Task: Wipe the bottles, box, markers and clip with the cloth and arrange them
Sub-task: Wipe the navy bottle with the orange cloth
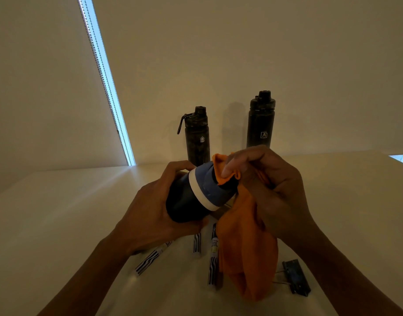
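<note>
My left hand (150, 208) grips a dark navy bottle (187, 201) with a white ring and a blue lid, tilted over the table. My right hand (271, 190) holds an orange cloth (246, 254) pressed against the bottle's lid end; the rest of the cloth hangs down. Two black bottles stand upright at the back, one on the left (197, 137) and one on the right (261, 122). Three striped markers lie below my hands: left (150, 258), middle (197, 242), right (213, 263). A black binder clip (295, 278) lies at the lower right.
The pale table (59, 213) runs back to a plain wall. A bright window strip (104, 80) slants down the wall at the left. Another bright patch (401, 158) shows at the right edge. No box is in view.
</note>
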A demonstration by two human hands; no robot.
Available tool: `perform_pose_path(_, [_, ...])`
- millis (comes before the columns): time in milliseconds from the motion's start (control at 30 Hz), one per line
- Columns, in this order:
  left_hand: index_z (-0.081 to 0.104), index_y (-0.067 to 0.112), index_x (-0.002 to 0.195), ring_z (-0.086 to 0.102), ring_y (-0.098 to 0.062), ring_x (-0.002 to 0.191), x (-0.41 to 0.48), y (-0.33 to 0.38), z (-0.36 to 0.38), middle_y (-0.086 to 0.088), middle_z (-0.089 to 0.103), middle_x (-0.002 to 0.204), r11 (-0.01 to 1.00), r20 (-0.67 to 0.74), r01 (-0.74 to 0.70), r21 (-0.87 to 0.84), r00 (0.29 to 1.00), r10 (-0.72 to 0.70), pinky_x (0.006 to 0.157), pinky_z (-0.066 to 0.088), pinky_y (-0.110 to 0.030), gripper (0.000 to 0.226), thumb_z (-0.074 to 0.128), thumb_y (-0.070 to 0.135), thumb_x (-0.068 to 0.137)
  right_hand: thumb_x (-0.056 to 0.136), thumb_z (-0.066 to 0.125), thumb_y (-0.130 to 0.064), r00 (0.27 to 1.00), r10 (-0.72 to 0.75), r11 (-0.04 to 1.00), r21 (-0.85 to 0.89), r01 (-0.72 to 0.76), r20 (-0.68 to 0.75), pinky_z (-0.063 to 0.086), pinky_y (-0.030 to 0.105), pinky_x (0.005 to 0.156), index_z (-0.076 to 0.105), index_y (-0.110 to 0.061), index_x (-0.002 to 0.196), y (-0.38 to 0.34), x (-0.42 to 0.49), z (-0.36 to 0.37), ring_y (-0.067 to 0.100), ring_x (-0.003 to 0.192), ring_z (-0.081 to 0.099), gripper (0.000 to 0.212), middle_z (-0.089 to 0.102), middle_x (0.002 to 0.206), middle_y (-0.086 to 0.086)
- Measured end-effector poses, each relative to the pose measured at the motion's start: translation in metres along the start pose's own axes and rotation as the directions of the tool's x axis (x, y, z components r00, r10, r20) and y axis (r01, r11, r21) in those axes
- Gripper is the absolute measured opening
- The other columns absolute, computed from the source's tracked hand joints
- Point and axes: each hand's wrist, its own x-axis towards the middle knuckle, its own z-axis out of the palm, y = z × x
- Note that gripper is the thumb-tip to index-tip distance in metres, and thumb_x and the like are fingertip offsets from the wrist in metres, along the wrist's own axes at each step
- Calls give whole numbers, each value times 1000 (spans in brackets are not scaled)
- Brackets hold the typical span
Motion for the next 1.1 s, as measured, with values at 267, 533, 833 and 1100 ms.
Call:
perform_pose_path(267, [34,36,142,54,22,105,-30,9,-18,21,60,119,811,-595,-580,-72,678,432,85,47,-3,104,99,36,60,101,47,-12,985,164,986,3,-165,43,58,40,77,64,-15,109,8,-4,-2,32,87,65,19,69,99,-2])
perform_pose_path(533, [34,30,148,57,16,102,-23,3,-19,18,59,120,825,-614,-554,-108,690,383,78,46,-2,110,97,42,59,99,52,-10,983,181,983,28,-181,13,53,19,85,63,-11,115,8,-7,6,16,101,68,19,71,103,-5])
perform_pose_path(833, [29,32,149,64,-14,113,-18,0,-17,3,63,130,854,-580,-504,-126,736,349,96,55,-33,109,96,37,63,95,61,-20,964,232,972,-14,-236,-132,58,20,68,61,-16,111,8,-11,20,17,81,66,17,66,97,-9])
perform_pose_path(1100, [28,32,150,63,-12,116,-16,0,-15,6,62,131,848,-575,-510,-140,740,350,96,54,-29,109,95,34,64,91,66,-13,968,136,990,-6,-141,-211,51,11,77,63,-18,101,0,-8,17,3,94,67,12,67,102,-16])
